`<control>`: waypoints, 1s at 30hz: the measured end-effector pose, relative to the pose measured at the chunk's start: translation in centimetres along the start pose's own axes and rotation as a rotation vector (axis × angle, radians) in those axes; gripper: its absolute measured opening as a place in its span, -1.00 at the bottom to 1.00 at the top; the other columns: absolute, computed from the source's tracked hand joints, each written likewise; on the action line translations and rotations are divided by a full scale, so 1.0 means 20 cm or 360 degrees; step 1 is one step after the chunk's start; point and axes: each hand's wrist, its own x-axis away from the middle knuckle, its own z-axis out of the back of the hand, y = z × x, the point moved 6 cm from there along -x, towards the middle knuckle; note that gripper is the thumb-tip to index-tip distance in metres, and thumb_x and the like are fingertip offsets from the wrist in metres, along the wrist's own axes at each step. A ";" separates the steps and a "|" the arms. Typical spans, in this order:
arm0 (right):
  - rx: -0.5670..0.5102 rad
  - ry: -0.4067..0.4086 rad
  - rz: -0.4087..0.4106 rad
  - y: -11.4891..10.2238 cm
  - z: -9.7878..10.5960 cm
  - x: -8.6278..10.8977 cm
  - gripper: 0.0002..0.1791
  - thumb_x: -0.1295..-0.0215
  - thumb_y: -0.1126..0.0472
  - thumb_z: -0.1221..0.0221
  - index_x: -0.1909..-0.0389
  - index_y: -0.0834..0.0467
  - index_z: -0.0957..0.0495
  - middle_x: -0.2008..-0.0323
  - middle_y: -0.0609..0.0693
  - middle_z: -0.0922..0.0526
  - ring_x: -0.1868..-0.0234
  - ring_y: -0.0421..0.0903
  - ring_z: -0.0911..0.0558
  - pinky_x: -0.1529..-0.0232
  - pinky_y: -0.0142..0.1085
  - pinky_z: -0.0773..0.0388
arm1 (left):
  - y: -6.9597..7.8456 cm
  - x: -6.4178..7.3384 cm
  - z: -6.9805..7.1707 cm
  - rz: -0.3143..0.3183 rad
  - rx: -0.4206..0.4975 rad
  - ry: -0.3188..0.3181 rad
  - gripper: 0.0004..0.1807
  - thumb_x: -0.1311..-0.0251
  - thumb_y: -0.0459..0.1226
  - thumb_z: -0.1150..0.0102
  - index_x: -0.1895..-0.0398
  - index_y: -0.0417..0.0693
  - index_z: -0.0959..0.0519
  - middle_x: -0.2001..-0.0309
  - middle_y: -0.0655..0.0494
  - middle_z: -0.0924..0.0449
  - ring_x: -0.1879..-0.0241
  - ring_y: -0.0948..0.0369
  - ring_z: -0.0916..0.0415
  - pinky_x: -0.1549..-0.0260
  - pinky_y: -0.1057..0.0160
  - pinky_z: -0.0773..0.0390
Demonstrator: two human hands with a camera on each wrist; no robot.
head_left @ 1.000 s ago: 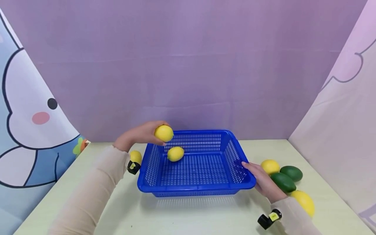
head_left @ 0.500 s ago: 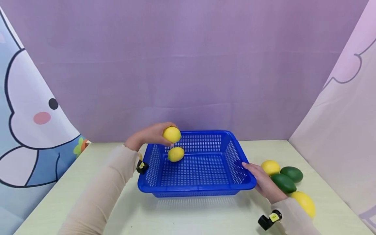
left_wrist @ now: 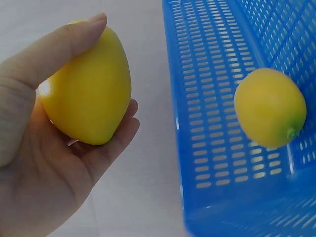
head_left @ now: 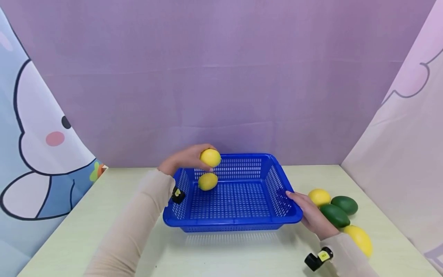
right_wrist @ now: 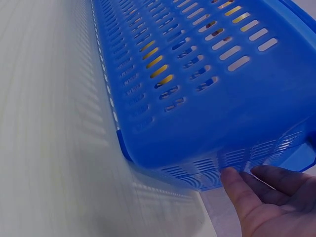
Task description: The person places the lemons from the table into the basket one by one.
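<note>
My left hand (head_left: 187, 158) holds a lemon (head_left: 210, 158) over the back left part of a blue plastic basket (head_left: 232, 221). In the left wrist view, its thumb lies along the upper side of the lemon and the fingers curl beneath. A second lemon (head_left: 208, 182) lies inside the basket, at the left of its floor near the back wall. At the basket's right side, my right hand (head_left: 314, 216) grips the rim near the front corner. In the right wrist view, its fingertips (right_wrist: 231, 176) touch the outer wall under the rim.
To the right of the basket, a lemon (head_left: 319, 197) and two dark green avocados (head_left: 335, 215) sit close together on the pale table (head_left: 214, 256). Another yellow fruit (head_left: 360, 240) is partly behind the right sleeve. A purple cloth (head_left: 221, 84) hangs behind the table.
My left hand has moved right with its lemon, further over the basket. The left sleeve now covers a lemon seen earlier left of the basket. The right hand stays in place.
</note>
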 end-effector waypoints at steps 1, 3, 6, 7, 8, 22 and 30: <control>0.0003 -0.0001 0.0002 0.00 0.00 0.00 -0.35 -0.49 -0.02 0.17 -0.29 0.46 -0.14 0.15 0.07 -0.65 0.17 -0.02 -0.66 0.15 -0.19 -0.63 | 0.00 -0.01 -0.01 -0.0001 0.0001 -0.0003 -0.40 0.02 -0.25 -0.39 -0.14 -0.04 -0.40 0.03 0.06 -0.51 0.14 0.12 -0.45 0.12 0.12 -0.51; 0.0006 0.0002 0.0002 0.00 0.00 0.00 -0.36 -0.49 -0.02 0.17 -0.29 0.46 -0.14 0.15 0.07 -0.65 0.17 -0.02 -0.66 0.15 -0.19 -0.63 | -0.01 -0.02 -0.02 0.0000 0.0010 -0.0017 -0.40 0.01 -0.24 -0.39 -0.14 -0.04 -0.39 0.03 0.06 -0.50 0.14 0.12 -0.45 0.13 0.13 -0.51; 0.0010 0.0012 0.0001 0.00 0.00 0.00 -0.36 -0.49 -0.02 0.17 -0.29 0.45 -0.15 0.16 0.06 -0.65 0.18 -0.03 -0.66 0.15 -0.20 -0.63 | -0.01 -0.03 -0.04 0.0009 0.0022 -0.0044 -0.41 -0.01 -0.24 -0.37 -0.14 -0.06 -0.39 0.03 0.04 -0.50 0.14 0.11 -0.45 0.15 0.13 -0.52; 0.0011 0.0014 0.0003 0.00 0.00 0.00 -0.36 -0.49 -0.02 0.17 -0.28 0.45 -0.16 0.16 0.06 -0.65 0.18 -0.04 -0.66 0.15 -0.20 -0.63 | -0.02 -0.04 -0.05 0.0011 0.0027 -0.0052 -0.41 0.00 -0.24 -0.37 -0.14 -0.07 -0.39 0.03 0.03 -0.49 0.14 0.11 -0.45 0.15 0.13 -0.52; 0.0012 0.0014 0.0005 0.00 0.00 0.00 -0.37 -0.49 -0.02 0.17 -0.28 0.45 -0.16 0.16 0.06 -0.65 0.18 -0.04 -0.66 0.15 -0.20 -0.63 | -0.02 -0.04 -0.05 0.0017 0.0034 -0.0061 -0.41 0.00 -0.23 -0.37 -0.14 -0.07 -0.39 0.03 0.02 -0.49 0.14 0.10 -0.45 0.15 0.13 -0.52; 0.0032 -0.0003 0.0004 -0.01 0.00 0.00 -0.32 -0.49 -0.03 0.19 -0.32 0.47 -0.08 0.14 0.06 -0.64 0.17 -0.02 -0.67 0.14 -0.18 -0.63 | -0.02 -0.10 -0.13 0.0095 -0.0005 -0.0116 -0.38 0.01 -0.22 -0.37 -0.15 -0.12 -0.37 0.02 0.01 -0.48 0.11 0.10 -0.43 0.11 0.11 -0.49; 0.0024 -0.0004 -0.0005 -0.01 -0.01 0.00 -0.31 -0.49 -0.03 0.19 -0.32 0.48 -0.05 0.14 0.06 -0.64 0.17 -0.02 -0.67 0.14 -0.18 -0.63 | -0.04 -0.12 -0.19 0.0179 -0.0057 -0.0171 -0.37 -0.01 -0.15 -0.36 -0.16 -0.06 -0.37 0.01 0.04 -0.45 0.09 0.11 -0.39 0.09 0.08 -0.47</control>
